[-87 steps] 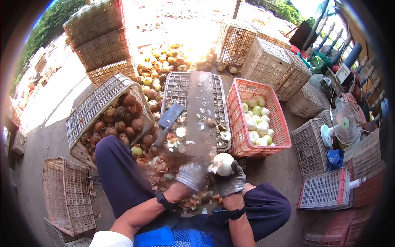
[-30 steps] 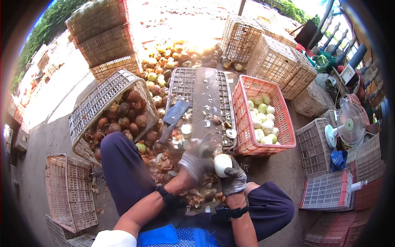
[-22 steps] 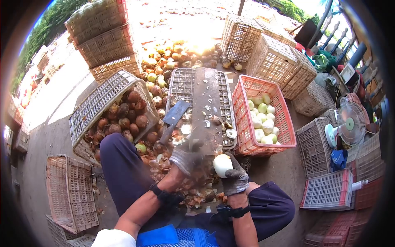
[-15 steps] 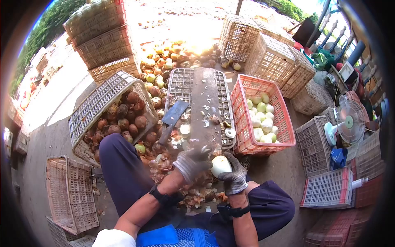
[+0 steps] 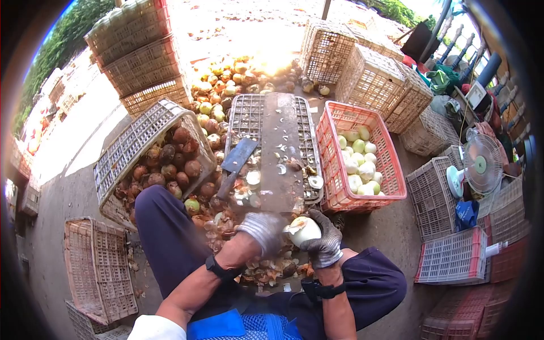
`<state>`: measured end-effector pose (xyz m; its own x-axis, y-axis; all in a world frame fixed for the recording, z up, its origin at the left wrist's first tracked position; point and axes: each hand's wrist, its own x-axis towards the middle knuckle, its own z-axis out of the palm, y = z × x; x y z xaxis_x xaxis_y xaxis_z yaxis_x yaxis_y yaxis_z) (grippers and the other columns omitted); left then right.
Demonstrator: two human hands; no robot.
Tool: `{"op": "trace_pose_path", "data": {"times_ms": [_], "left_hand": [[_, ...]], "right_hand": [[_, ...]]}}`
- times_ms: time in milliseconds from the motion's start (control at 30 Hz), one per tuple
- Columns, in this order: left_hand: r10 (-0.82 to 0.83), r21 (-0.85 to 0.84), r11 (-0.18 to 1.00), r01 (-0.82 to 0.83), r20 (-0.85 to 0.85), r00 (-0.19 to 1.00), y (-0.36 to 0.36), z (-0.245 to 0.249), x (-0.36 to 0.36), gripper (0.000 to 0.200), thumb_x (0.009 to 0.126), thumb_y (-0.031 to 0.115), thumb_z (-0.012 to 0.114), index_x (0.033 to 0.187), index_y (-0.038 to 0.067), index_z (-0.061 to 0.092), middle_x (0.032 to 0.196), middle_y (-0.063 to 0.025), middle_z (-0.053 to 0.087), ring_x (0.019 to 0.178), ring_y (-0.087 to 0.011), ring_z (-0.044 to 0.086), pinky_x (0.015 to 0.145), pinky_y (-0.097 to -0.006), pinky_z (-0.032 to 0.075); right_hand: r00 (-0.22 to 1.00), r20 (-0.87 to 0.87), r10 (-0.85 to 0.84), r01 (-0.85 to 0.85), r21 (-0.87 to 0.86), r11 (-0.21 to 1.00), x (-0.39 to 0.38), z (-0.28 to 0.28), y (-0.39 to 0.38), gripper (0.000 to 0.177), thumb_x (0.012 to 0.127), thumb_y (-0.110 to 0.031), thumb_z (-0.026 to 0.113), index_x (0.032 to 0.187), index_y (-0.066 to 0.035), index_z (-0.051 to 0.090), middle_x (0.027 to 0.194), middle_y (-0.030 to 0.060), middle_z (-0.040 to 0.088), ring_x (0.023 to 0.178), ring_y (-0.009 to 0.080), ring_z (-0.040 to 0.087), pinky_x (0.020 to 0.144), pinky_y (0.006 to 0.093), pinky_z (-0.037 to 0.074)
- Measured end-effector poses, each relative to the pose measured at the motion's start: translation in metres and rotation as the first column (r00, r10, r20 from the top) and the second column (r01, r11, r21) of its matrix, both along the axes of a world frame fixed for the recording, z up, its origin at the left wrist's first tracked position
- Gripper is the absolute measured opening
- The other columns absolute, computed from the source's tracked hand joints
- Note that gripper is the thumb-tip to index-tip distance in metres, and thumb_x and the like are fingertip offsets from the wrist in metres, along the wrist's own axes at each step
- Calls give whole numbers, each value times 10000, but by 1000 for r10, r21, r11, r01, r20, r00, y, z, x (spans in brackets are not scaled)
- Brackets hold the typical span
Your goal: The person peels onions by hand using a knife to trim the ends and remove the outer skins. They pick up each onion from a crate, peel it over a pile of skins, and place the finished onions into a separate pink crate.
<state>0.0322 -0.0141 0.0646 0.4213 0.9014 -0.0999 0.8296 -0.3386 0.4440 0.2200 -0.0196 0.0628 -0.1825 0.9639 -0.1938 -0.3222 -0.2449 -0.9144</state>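
The white onion [image 5: 305, 232] sits just nearer to you than the board [image 5: 279, 153], off its near right corner, loose skin on its left side. Your gloved right hand [image 5: 324, 243] curls round the onion's right side, partly closed and holding it, forearm rising from below. Your left hand [image 5: 259, 232], 1 blur of glove nearer you than the board, angles in from the left; I cannot tell its grip. The cleaver [image 5: 239, 154] lies left of the board; the red crate [image 5: 386, 156] stands to its right.
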Motion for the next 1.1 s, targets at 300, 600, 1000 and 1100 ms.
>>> {"op": "trace_pose_path", "data": {"times_ms": [300,600,1000,1100], "left_hand": [[147,-150,981,-125,148,978,15,-35,-22,349,726,344,717,902,42,705,777,-184,675,683,-326,658,592,-411,516],[410,-469,880,-74,671,618,3,-2,-10,474,735,78,728,1191,9,618,872,-9,660,726,-77,560,638,-236,477],[491,-455,870,-188,778,392,9,-40,-23,315,709,25,660,1017,-4,605,833,-74,607,734,-151,569,622,-313,488],[545,-501,835,-229,813,207,2,-21,-29,340,752,3,677,1082,9,596,887,-32,612,736,-111,568,615,-259,496]], "right_hand": [[997,-42,64,-64,-14,998,1,21,-1,931,330,-64,839,1204,76,550,1108,140,639,1030,255,616,922,379,516],[923,330,196,-240,100,966,1,17,3,866,334,-53,814,1174,-8,611,1088,96,650,996,216,626,900,348,524],[922,233,311,-347,134,928,0,13,5,881,323,-97,806,1176,9,611,1098,99,653,1022,207,615,921,344,505],[929,142,342,-359,118,926,-1,21,3,882,367,-136,817,1204,16,587,1126,100,645,1037,195,605,931,334,487]]}}
